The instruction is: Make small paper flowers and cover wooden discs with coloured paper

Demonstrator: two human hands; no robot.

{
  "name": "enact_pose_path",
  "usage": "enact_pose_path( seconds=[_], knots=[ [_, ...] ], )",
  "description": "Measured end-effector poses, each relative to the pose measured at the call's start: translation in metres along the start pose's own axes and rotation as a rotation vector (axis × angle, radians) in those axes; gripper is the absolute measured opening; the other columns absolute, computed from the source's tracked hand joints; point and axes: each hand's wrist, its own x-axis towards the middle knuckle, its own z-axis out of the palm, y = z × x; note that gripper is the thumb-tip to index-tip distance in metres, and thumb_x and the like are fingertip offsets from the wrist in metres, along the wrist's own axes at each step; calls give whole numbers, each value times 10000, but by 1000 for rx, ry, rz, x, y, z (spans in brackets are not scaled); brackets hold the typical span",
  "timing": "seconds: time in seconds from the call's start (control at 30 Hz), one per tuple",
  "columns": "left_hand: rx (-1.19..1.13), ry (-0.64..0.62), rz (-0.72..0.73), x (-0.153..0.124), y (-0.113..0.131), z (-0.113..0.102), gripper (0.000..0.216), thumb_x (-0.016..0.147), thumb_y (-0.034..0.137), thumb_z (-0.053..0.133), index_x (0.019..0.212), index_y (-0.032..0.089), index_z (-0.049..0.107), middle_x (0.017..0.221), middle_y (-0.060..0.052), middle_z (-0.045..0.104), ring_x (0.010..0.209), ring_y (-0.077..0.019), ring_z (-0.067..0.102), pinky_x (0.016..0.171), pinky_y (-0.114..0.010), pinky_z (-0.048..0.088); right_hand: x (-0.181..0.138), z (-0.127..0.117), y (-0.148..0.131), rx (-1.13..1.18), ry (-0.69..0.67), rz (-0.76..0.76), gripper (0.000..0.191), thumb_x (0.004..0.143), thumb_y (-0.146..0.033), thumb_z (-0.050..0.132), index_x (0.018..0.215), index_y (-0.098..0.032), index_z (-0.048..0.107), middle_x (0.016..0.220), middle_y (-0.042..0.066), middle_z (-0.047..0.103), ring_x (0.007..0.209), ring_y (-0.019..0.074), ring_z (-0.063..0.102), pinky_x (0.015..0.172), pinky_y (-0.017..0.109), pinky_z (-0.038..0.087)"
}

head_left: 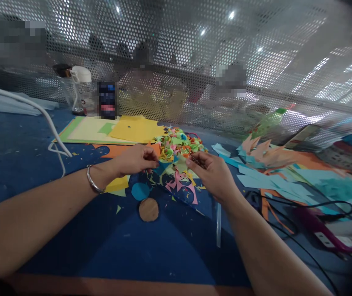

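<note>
My left hand (135,159), with a metal bangle (93,181) on the wrist, pinches a small blue paper piece (162,167) at its fingertips. My right hand (212,172) is closed on a thin dark tool, probably small scissors (196,160), whose tip meets the same paper. Both hands hover just in front of a pile of curled coloured paper strips (178,146) on the blue table (126,242). Pink cut-out shapes (184,187) lie under the hands. A blue paper disc (140,191) and a brown disc (148,209) lie nearer me.
Yellow and green paper sheets (114,129) lie at the back left beside a white-capped bottle (81,90) and a dark can (107,100). Light blue and orange offcuts (274,168) cover the right, with black cables (305,205). A white cable (51,123) runs left. Perforated metal mesh (194,61) stands behind.
</note>
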Motion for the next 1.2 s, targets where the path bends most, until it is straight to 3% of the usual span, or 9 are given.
enact_pose_path(
  seconds=[0.2,0.33,0.43,0.57,0.67,0.77,0.9,1.03,1.2],
  knots=[
    [-196,-52,10,-1,6,7,159,808,266,680,888,156,598,776,-4,642,674,-112,629,650,-269,487,1,-2,-3,-61,8,-25,231,812,-405,601,754,-183,626,704,21,614,637,157,542,628,307,421],
    [-213,26,64,3,5,18,129,812,197,652,916,152,591,776,-24,661,709,-124,641,714,-288,534,1,-3,1,-89,38,-33,222,822,-396,605,777,-182,643,712,22,636,649,157,554,628,299,418],
    [-61,126,112,4,4,18,179,814,187,621,988,152,597,874,-64,688,801,-154,661,721,-282,542,3,-5,7,-133,86,-13,238,832,-403,592,798,-177,662,737,36,663,657,163,570,629,298,426],
    [418,157,128,-6,13,-4,460,817,187,572,1276,163,553,1244,-115,653,935,-190,658,787,-301,509,5,-9,11,-191,120,10,293,848,-437,578,808,-169,690,696,35,666,621,166,570,606,296,418],
    [608,130,3,-14,24,-24,406,842,157,476,1224,159,613,1138,-100,696,838,-184,660,728,-292,476,5,-11,10,-194,151,2,314,857,-452,572,818,-167,697,717,42,683,628,166,573,611,294,417],
    [706,141,-16,-14,25,-33,374,820,138,468,1144,144,656,1070,-109,705,883,-215,649,737,-306,455,5,-11,7,-225,166,-12,318,864,-452,558,805,-169,692,713,42,682,621,164,562,605,295,407],
    [871,148,-40,-3,6,-33,377,753,130,526,1100,134,672,983,-132,697,881,-250,633,737,-328,444,3,-10,6,-218,185,-22,304,857,-441,560,818,-170,691,732,47,691,620,163,569,602,295,409],
    [956,204,50,13,-13,-34,336,818,184,518,1120,130,653,1054,-160,654,997,-272,601,833,-353,453,2,-7,6,-205,184,-41,276,852,-433,579,826,-177,679,710,36,677,608,160,572,594,291,415],
    [972,189,-8,37,-22,-35,322,811,266,604,1103,148,668,1100,-152,621,970,-260,612,814,-327,464,1,-4,5,-213,159,-67,258,862,-422,574,798,-184,653,690,24,644,600,151,559,597,286,427]
  ],
)
